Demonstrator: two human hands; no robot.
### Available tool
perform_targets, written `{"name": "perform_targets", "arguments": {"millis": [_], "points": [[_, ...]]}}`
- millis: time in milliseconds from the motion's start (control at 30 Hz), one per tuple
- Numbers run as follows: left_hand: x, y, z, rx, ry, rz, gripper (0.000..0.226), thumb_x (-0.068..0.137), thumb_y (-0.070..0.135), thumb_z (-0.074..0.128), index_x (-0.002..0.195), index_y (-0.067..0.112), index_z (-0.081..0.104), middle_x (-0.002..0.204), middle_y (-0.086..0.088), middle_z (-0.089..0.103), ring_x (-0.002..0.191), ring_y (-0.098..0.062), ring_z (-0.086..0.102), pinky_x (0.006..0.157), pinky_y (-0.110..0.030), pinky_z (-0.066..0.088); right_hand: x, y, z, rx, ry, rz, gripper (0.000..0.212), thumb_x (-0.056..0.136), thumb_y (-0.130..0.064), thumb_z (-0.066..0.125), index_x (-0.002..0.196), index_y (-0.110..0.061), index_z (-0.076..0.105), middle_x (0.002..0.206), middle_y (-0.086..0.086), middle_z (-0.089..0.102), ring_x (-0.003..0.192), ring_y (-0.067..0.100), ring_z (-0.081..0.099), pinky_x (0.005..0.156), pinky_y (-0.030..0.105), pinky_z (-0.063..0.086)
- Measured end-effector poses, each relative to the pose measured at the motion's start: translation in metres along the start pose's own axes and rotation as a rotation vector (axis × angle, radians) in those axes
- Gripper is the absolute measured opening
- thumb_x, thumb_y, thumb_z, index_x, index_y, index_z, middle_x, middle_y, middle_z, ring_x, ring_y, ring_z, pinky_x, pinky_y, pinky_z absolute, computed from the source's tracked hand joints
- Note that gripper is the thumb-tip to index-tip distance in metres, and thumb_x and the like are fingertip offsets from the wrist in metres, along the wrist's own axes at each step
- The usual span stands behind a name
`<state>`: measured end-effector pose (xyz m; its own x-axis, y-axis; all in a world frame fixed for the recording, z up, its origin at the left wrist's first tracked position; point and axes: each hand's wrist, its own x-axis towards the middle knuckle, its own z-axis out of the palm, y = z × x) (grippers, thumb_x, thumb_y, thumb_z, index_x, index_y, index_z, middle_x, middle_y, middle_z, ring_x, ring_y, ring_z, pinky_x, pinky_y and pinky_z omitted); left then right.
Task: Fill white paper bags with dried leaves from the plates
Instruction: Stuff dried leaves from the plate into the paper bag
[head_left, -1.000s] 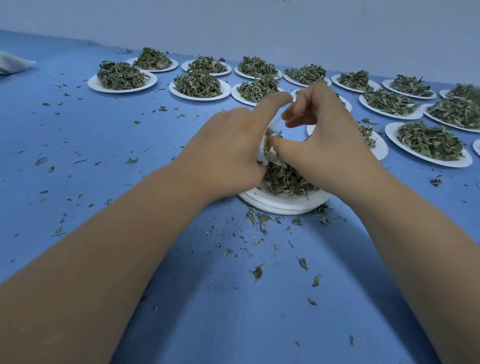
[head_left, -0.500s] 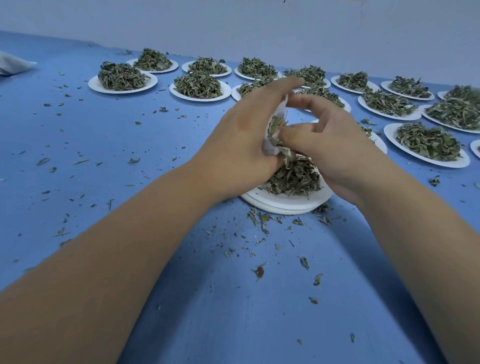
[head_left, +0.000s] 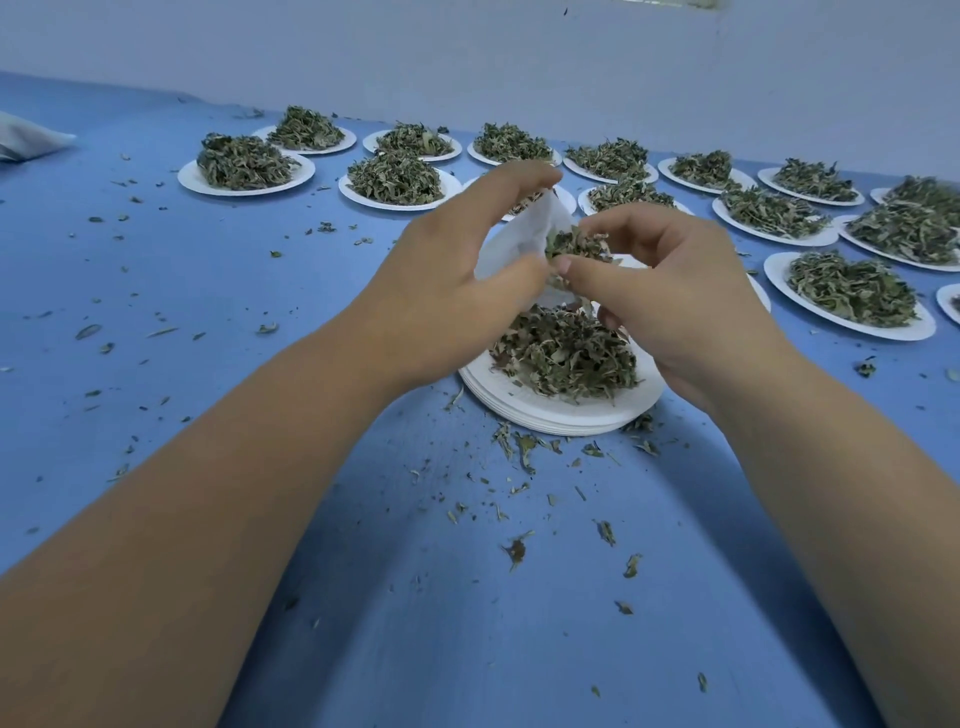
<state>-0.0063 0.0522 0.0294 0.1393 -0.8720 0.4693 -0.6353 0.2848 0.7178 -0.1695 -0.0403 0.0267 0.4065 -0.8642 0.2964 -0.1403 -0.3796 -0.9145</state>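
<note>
My left hand (head_left: 452, 275) grips the white paper bag (head_left: 511, 241), mouth open; right hand (head_left: 660, 280) pinches dried leaves (head_left: 576, 244) at it. Recommend pushing deep, over the plate (head_left: 550, 410).

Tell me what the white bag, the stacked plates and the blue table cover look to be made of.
The bag: thin matte white sheet, softly creased, likely paper or filter fabric. The plates: matte white, thin layered rims, probably paper. The table cover: smooth matte blue, no sheen; cloth or plastic sheet, cannot tell.
</note>
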Motion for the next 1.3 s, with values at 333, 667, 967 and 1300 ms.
{"name": "perform_targets", "arguments": {"millis": [333, 667, 967, 1300], "points": [[0.007, -0.003, -0.009, 0.247, 0.404, -0.24, 0.037, 0.089, 0.025, 0.045, 0.118, 0.034, 0.064, 0.096, 0.019, 0.07, 0.088, 0.0, 0.061, 0.081, -0.025, 0.05, 0.0, 0.002, -0.001, -0.017, -0.028, -0.009, 0.023, 0.07, -0.035, 0.085, 0.083, -0.027, 0.068, 0.066, -0.004, 0.066, 0.055, 0.011, 0.057, 0.059, 0.031, 0.045], [0.001, 0.012, 0.015, 0.31, 0.124, -0.095, 0.028, 0.088, 0.048, 0.062, 0.072, 0.025, 0.064, 0.061, 0.011, 0.057, 0.06, -0.002, 0.053, 0.053, -0.015, 0.033, -0.001, 0.001, 0.004, -0.145, 0.015, -0.086, 0.015, 0.076, -0.021, 0.077, 0.085, -0.02, 0.065, 0.07, -0.007, 0.068, 0.055, 0.007, 0.065, 0.053, 0.029, 0.055], [0.004, 0.009, 0.009, 0.234, 0.061, -0.265, 0.028, 0.09, 0.04, 0.061, 0.07, 0.021, 0.064, 0.067, -0.002, 0.066, 0.069, -0.02, 0.065, 0.063, -0.039, 0.051, -0.003, 0.0, 0.005, -0.117, -0.043, -0.092, 0.031, 0.077, -0.027, 0.088, 0.079, -0.02, 0.058, 0.067, -0.007, 0.062, 0.052, 0.01, 0.062, 0.05, 0.021, 0.045], [0.004, 0.004, 0.005, 0.114, 0.177, -0.28, 0.031, 0.093, 0.034, 0.061, 0.075, 0.009, 0.068, 0.071, -0.01, 0.069, 0.062, -0.022, 0.069, 0.069, -0.047, 0.06, -0.008, -0.009, 0.0, -0.084, -0.08, -0.027, 0.043, 0.076, -0.056, 0.079, 0.103, -0.027, 0.061, 0.102, -0.008, 0.07, 0.069, 0.015, 0.072, 0.058, 0.031, 0.049]]}}
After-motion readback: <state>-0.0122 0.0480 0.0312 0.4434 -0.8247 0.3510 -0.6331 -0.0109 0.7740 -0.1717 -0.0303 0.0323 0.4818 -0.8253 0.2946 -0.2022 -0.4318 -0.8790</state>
